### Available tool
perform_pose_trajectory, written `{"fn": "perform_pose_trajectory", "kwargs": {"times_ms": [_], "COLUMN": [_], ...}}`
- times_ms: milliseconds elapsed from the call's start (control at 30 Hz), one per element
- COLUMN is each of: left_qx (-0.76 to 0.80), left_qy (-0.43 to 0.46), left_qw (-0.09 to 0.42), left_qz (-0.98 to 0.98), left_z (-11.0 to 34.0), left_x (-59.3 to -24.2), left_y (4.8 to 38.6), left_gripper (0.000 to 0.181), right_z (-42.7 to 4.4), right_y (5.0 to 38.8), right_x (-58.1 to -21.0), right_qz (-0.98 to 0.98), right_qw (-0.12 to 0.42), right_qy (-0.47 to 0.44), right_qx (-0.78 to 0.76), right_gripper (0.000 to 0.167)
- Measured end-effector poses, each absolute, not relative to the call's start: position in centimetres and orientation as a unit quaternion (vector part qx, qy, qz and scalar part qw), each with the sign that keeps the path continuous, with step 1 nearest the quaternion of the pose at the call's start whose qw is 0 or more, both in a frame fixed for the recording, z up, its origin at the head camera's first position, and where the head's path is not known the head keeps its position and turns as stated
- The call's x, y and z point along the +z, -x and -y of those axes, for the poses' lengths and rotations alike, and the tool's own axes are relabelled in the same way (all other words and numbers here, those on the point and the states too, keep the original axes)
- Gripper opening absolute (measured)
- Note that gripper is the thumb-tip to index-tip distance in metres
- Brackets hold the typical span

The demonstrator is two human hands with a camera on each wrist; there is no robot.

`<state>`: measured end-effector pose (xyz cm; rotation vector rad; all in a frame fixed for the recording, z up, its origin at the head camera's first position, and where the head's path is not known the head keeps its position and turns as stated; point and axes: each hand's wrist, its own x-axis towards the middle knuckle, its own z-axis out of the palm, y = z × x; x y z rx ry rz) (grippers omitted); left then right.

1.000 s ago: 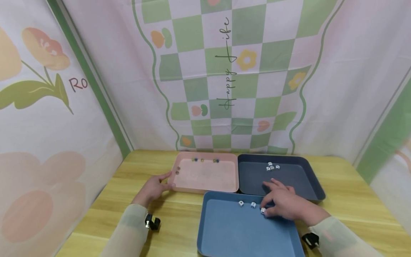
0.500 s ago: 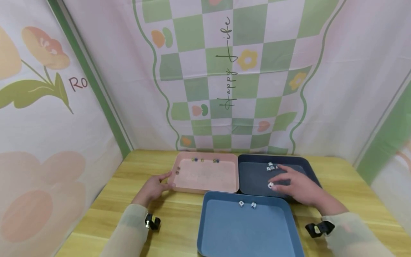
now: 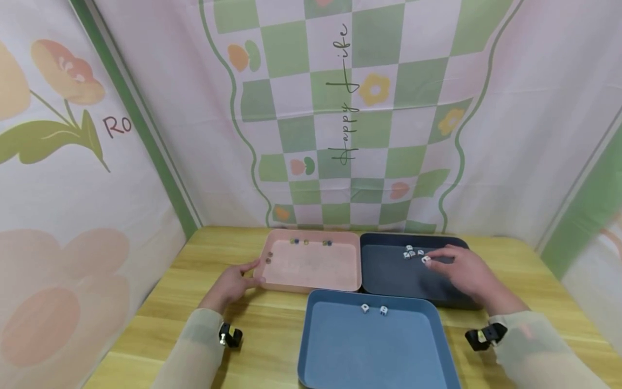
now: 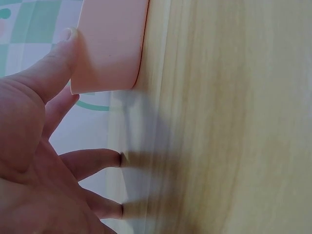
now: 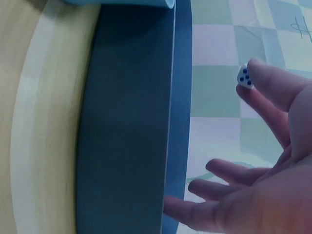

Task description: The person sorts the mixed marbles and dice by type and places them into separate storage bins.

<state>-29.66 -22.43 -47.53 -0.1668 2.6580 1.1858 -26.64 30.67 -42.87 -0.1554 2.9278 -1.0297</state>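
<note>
In the head view my right hand point(image 3: 464, 273) pinches a white die point(image 3: 426, 259) between thumb and index finger, above the dark navy tray point(image 3: 389, 278). The right wrist view shows blue pips on this die point(image 5: 244, 77), and the other fingers spread apart. Several white dice point(image 3: 412, 254) lie grouped in the navy tray, just left of the held one. Two more dice, a left one point(image 3: 365, 308) and a right one point(image 3: 384, 310), lie in the blue tray point(image 3: 374, 346). My left hand point(image 3: 233, 283) touches the pink tray point(image 3: 311, 267) at its front left corner, fingers spread.
Small shiny, coloured pieces point(image 3: 306, 242) lie along the pink tray's back and left sides. All three trays stand close together on a wooden table point(image 3: 262, 346). A patterned cloth point(image 3: 330, 135) hangs behind the table.
My right hand has taken a die from the blue tray and carried it back and right over the navy tray, near the grouped dice. My left hand has stayed at the pink tray's corner.
</note>
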Motion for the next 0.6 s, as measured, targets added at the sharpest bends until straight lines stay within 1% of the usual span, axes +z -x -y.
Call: {"fn": "perform_pose_trajectory", "kwargs": {"times_ms": [200, 433, 600], "left_qx": [0.402, 0.406, 0.411], "left_qy": [0.06, 0.067, 0.065], "left_qw": [0.112, 0.114, 0.117], "left_qz": [-0.907, -0.904, -0.902], "left_z": [22.4, 22.2, 22.2], "left_x": [-47.6, -47.3, -47.4], "left_y": [29.6, 29.4, 29.4], "left_gripper": [0.063, 0.062, 0.061], "right_z": [-30.8, -30.9, -30.8], "right_y": [27.2, 27.7, 27.8], "right_x": [-43.1, -42.9, -42.9], "right_qz": [-0.94, -0.942, -0.949], "right_qw": [-0.01, -0.022, -0.051], "right_qy": [0.024, 0.023, 0.025], "right_qx": [-0.339, -0.334, -0.31], "right_gripper": [0.051, 0.056, 0.052]}}
